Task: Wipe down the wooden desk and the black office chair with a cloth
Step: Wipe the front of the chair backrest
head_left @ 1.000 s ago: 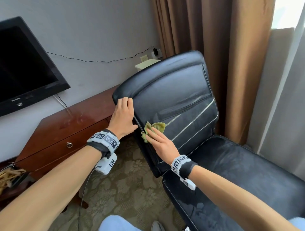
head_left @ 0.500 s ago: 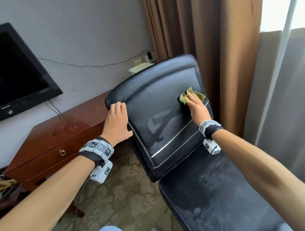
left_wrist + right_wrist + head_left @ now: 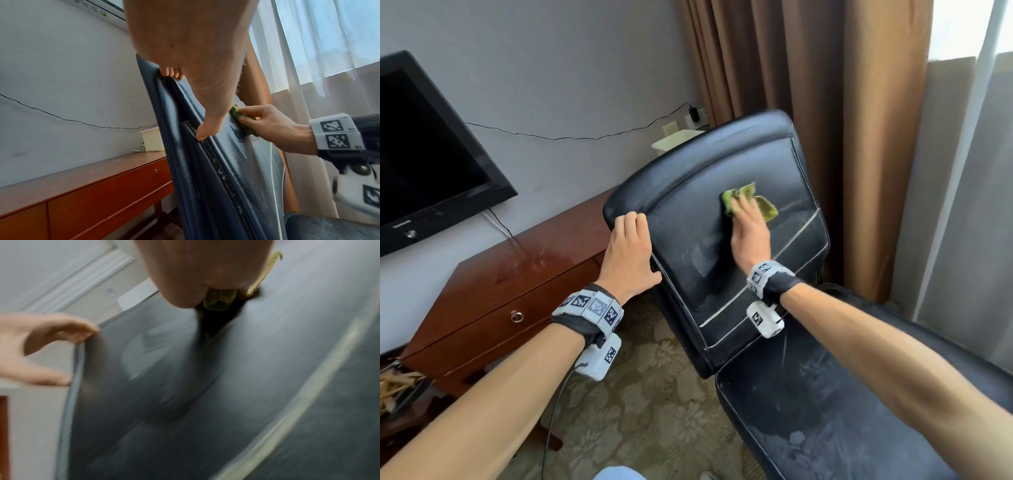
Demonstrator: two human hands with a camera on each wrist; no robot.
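Note:
The black office chair point(image 3: 698, 284) stands with its backrest toward me, and the seat point(image 3: 859, 394) is at the lower right. My left hand point(image 3: 631, 240) grips the backrest's left edge. In the left wrist view the fingers point(image 3: 170, 74) curl over the edge and the thumb point(image 3: 205, 129) presses on the front. My right hand point(image 3: 750, 226) holds a crumpled green cloth point(image 3: 751, 202) against the upper middle of the backrest. The same cloth point(image 3: 240, 120) is pinched between thumb and fingers. The right wrist view is blurred and shows the cloth point(image 3: 220, 301) under the palm. The wooden desk point(image 3: 544, 260) stands left of the chair.
A black TV point(image 3: 431, 154) hangs on the wall above the desk. A white box point(image 3: 674, 142) sits at the desk's far end behind the chair. Brown curtains point(image 3: 825, 102) hang close behind the backrest. Patterned carpet point(image 3: 654, 411) lies between desk and chair.
My right hand swept the cloth from the backrest's lower left up to its right edge, then back left toward the middle. The left hand kept its grip on the edge.

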